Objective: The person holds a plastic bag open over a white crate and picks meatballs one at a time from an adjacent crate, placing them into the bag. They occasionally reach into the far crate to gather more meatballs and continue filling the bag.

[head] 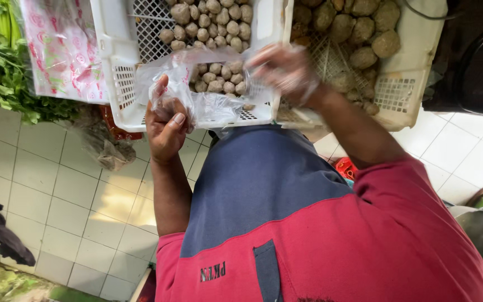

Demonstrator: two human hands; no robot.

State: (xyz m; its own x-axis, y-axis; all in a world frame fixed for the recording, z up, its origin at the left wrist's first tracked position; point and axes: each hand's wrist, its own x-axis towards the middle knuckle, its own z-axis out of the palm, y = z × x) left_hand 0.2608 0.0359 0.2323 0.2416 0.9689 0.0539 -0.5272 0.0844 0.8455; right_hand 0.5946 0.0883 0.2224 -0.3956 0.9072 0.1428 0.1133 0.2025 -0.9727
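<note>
My left hand (165, 130) grips the mouth of a clear plastic bag (208, 84) that holds several small brown-grey balls. The bag lies in the near end of a white plastic crate (117, 84), and more of the same small balls (208, 19) are piled at the crate's far end. My right hand (285, 70) is blurred and covered with thin clear plastic. It hovers over the seam between this crate and a second white crate (406, 84) that holds larger brown balls (364, 28). Nothing visible lies in its fingers.
Leafy greens (1, 67) lie at the left beside a pink-patterned plastic sheet (62, 47). A crumpled clear bag (104, 148) hangs below the crate. White floor tiles (68, 207) run underneath. A red object (345, 166) and a dark container (476, 61) are at the right.
</note>
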